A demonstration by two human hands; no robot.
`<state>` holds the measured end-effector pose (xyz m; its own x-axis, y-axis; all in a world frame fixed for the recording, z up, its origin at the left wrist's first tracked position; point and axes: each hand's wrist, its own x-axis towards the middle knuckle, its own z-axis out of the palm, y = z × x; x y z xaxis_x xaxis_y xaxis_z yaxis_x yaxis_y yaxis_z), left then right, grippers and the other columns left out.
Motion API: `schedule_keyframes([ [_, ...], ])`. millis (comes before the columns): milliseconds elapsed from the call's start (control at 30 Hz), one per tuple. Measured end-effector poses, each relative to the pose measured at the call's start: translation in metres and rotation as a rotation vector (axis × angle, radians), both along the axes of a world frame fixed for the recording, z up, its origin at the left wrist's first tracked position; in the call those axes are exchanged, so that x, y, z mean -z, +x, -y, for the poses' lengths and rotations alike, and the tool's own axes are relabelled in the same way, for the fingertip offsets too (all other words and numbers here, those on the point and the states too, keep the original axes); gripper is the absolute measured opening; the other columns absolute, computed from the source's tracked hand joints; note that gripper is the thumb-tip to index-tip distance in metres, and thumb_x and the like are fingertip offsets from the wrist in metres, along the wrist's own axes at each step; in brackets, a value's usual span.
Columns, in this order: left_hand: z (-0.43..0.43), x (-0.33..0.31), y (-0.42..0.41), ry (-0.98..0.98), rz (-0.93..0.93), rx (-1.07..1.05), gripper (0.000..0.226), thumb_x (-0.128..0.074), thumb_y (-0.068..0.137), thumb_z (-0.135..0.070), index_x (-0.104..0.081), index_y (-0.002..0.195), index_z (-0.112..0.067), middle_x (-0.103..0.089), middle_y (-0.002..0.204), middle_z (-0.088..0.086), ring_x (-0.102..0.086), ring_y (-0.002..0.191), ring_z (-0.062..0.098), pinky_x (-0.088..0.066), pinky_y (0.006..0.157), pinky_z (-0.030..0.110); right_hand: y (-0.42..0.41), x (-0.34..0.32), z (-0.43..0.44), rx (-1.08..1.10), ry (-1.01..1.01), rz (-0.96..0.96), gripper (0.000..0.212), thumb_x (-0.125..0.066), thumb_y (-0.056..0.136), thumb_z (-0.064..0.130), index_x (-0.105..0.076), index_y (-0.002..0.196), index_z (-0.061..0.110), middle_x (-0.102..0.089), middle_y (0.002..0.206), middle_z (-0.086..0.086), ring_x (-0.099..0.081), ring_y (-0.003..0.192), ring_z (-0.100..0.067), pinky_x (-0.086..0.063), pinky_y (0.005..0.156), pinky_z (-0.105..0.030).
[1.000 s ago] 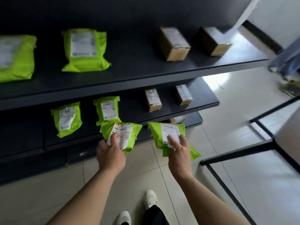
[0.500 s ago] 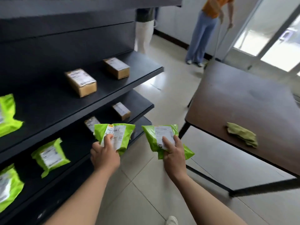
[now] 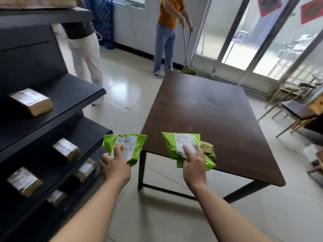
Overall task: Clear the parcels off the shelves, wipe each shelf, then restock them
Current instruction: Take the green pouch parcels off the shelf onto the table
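Pinches left parcel [image 3: 134,145] in left hand [image 3: 115,167] just beside the surface's [image 3: 209,110] near corner, right parcel [image 3: 172,145] in right hand [image 3: 194,165] above its near edge, so likely nearer for setting down.

Cloth [image 3: 208,148] half hidden behind rt parcel [image 3: 170,145]; shelf boxes [image 3: 31,102] at left blurred.

No text fully readable.
- Left green parcel [image 3: 138,147]: white shipping label [image 3: 128,142] with barcode and digit row along label's top edge, digits too blurred to read. Yellow-orange logo at parcel's top edge, illegible.
- Right green parcel [image 3: 168,144]: white label [image 3: 184,139] with grey print lines, unreadable. Small dark emblem below label.
- Cardboard boxes [image 3: 31,101] on shelves [image 3: 70,95]: white labels, motion-blurred.
- Red posters [image 3: 312,7], upper right: marks illegible.
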<state>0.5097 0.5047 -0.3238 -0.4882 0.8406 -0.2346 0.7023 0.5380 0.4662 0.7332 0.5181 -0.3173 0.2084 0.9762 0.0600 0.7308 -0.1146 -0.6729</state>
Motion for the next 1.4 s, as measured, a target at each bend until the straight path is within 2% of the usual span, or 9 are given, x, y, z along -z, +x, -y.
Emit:
schedule_keyframes([
  [200,-0.06,0.001,0.075,-0.01,-0.008,0.097,0.063,-0.05,0.089,-0.018,-0.018,0.142,-0.029,-0.024,0.133,0.021,-0.032,0.117,0.036,-0.029,0.105,0.042,0.075,0.005,-0.042,0.101,-0.02,-0.006,0.052,-0.048,0.092,-0.003,-0.054,0.137,0.021,-0.024,0.155,-0.009,-0.022,0.144,-0.027,-0.015,0.12,-0.033],
  [467,-0.14,0.019,0.119,-0.063,-0.015,0.185,0.062,-0.051,0.089,-0.019,-0.017,0.14,-0.031,-0.019,0.134,0.02,-0.028,0.122,0.038,-0.024,0.109,0.048,0.116,0.024,-0.094,0.197,-0.071,-0.055,0.051,-0.046,0.093,-0.003,-0.053,0.138,0.019,-0.023,0.155,-0.008,-0.022,0.143,-0.024,-0.019,0.119,-0.034],
  [700,-0.235,0.035,0.136,-0.092,-0.02,0.232,0.061,-0.052,0.088,-0.02,-0.018,0.139,-0.032,-0.022,0.132,0.02,-0.029,0.121,0.038,-0.021,0.11,0.047,0.13,0.032,-0.165,0.274,-0.092,-0.042,0.051,-0.049,0.092,-0.003,-0.053,0.138,0.018,-0.023,0.155,-0.007,-0.021,0.144,-0.024,-0.018,0.118,-0.032],
  [867,-0.302,0.048,0.141,-0.128,-0.045,0.276,0.061,-0.052,0.088,-0.023,-0.018,0.138,-0.033,-0.023,0.131,0.017,-0.03,0.121,0.036,-0.024,0.108,0.044,0.127,0.044,-0.219,0.345,-0.116,-0.083,0.051,-0.05,0.091,-0.004,-0.054,0.137,0.019,-0.023,0.156,-0.006,-0.019,0.145,-0.022,-0.016,0.118,-0.03],
  [1033,-0.355,0.071,0.14,-0.194,-0.07,0.331,0.066,-0.051,0.088,-0.021,-0.013,0.14,-0.033,-0.021,0.131,0.017,-0.029,0.12,0.035,-0.024,0.109,0.044,0.12,0.064,-0.261,0.399,-0.141,-0.12,0.051,-0.051,0.092,-0.003,-0.054,0.137,0.021,-0.023,0.155,-0.002,-0.02,0.144,-0.019,-0.018,0.118,-0.03],
  [1400,-0.407,0.121,0.153,-0.22,-0.056,0.332,0.062,-0.053,0.089,-0.021,-0.016,0.137,-0.036,-0.019,0.134,0.015,-0.027,0.123,0.034,-0.023,0.109,0.044,0.123,0.102,-0.317,0.403,-0.21,-0.11,0.051,-0.05,0.093,-0.003,-0.053,0.138,0.02,-0.021,0.155,-0.002,-0.018,0.145,-0.018,-0.017,0.118,-0.029],
])
